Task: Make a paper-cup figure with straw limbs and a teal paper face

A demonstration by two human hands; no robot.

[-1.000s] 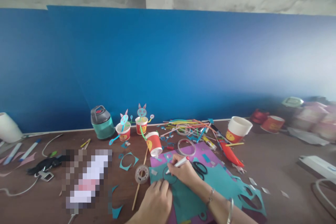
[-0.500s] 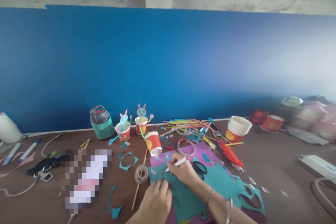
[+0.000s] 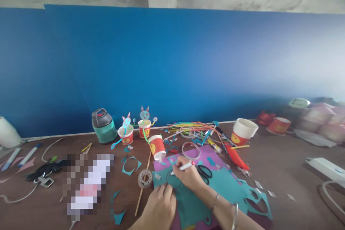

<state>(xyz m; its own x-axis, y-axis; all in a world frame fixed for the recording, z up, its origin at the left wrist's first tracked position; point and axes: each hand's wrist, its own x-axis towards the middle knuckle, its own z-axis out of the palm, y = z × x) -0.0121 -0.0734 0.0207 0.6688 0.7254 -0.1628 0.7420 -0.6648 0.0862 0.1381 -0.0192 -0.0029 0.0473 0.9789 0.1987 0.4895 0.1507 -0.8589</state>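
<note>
My right hand (image 3: 185, 176) grips a white marker (image 3: 186, 165) with a red end. Its tip is at a dark curved line drawn on the teal paper (image 3: 194, 205). My left hand (image 3: 160, 205) lies flat on the left edge of that sheet, holding nothing, its fingers side by side. Under the teal sheet lies purple paper (image 3: 208, 152). Black-handled scissors (image 3: 205, 173) rest on the paper just right of my right hand. A roll of clear tape (image 3: 145, 178) lies on a wooden stick (image 3: 138, 201) to the left.
Two paper cups with rabbit faces (image 3: 145, 129) stand at the back, and another paper cup (image 3: 157, 147) is tipped before them. Colourful strips (image 3: 194, 128) lie in a heap. A white-and-red cup (image 3: 244, 131) stands right, a teal-and-black container (image 3: 104, 125) left. Paper scraps (image 3: 131, 166) are scattered about.
The marker has shifted very slightly along the drawn curve, still in my right hand. My left hand stays where it was on the sheet.
</note>
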